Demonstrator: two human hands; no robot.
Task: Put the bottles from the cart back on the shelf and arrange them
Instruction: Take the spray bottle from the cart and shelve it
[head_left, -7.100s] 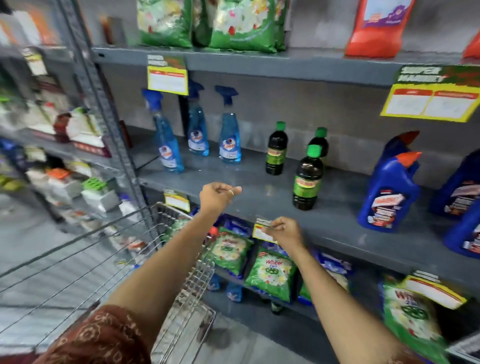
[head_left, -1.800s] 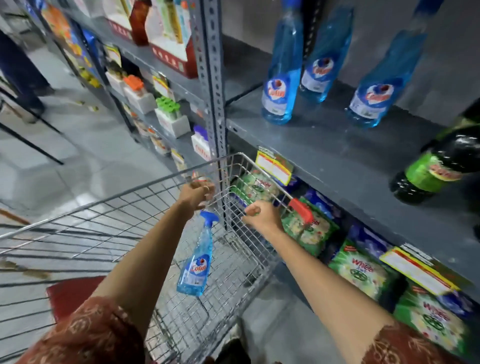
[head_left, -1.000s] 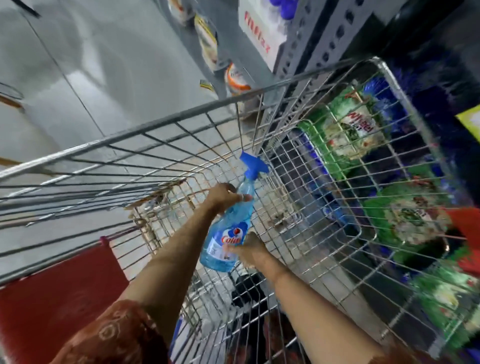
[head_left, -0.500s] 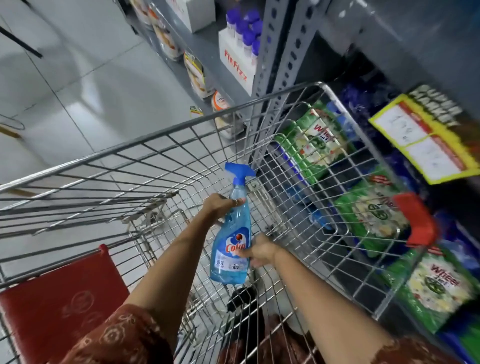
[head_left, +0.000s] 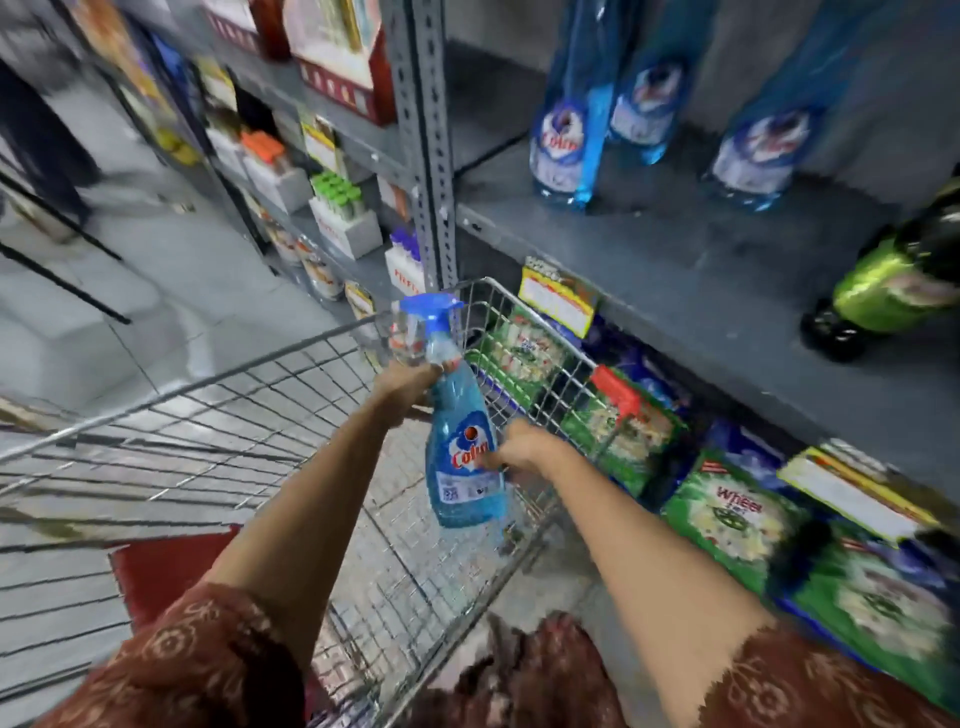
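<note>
A blue spray bottle (head_left: 462, 457) with a blue trigger top hangs upright over the wire cart (head_left: 218, 374). My left hand (head_left: 408, 384) grips its neck just under the trigger. My right hand (head_left: 522, 452) holds its lower body from the right side. On the grey shelf (head_left: 675, 260) above and to the right stand three more blue spray bottles (head_left: 566, 135), with a dark bottle with a green label (head_left: 883, 291) further right. The view is blurred by motion.
A grey perforated upright (head_left: 428, 156) separates this shelf bay from the one on the left, which holds boxed goods. Green detergent bags (head_left: 727, 514) fill the shelf below. Yellow price tags (head_left: 558, 301) hang on the shelf edge. A red cart seat flap (head_left: 166, 571) lies near me.
The bottle has risen out of the cart basket, still held by both hands. My view has swung up from the cart floor toward the shelf.
</note>
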